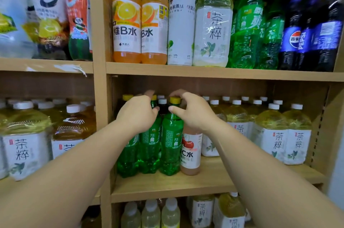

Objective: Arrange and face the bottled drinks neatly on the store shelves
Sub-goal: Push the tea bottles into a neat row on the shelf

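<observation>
Three green soda bottles with yellow caps stand at the left of the middle shelf [167,186]. My left hand [137,114] curls round the neck of the middle green bottle [149,146], its fingertips blurred above the cap. My right hand [193,114] grips the top of the right green bottle [171,144], fingers behind the yellow cap and thumb in front of the neck. The left green bottle [128,159] stands beside them, partly behind my left wrist. A pink cherry vitamin drink [191,155] stands just right of the green bottles, its top hidden under my right hand.
Rows of white-capped tea bottles [279,134] fill the right of the same shelf and the left bay [24,144]. On the shelf above stand orange vitamin drinks [126,23], a white energy water, a tea bottle, green sodas and Pepsi bottles [297,38]. More bottles stand on the shelf below.
</observation>
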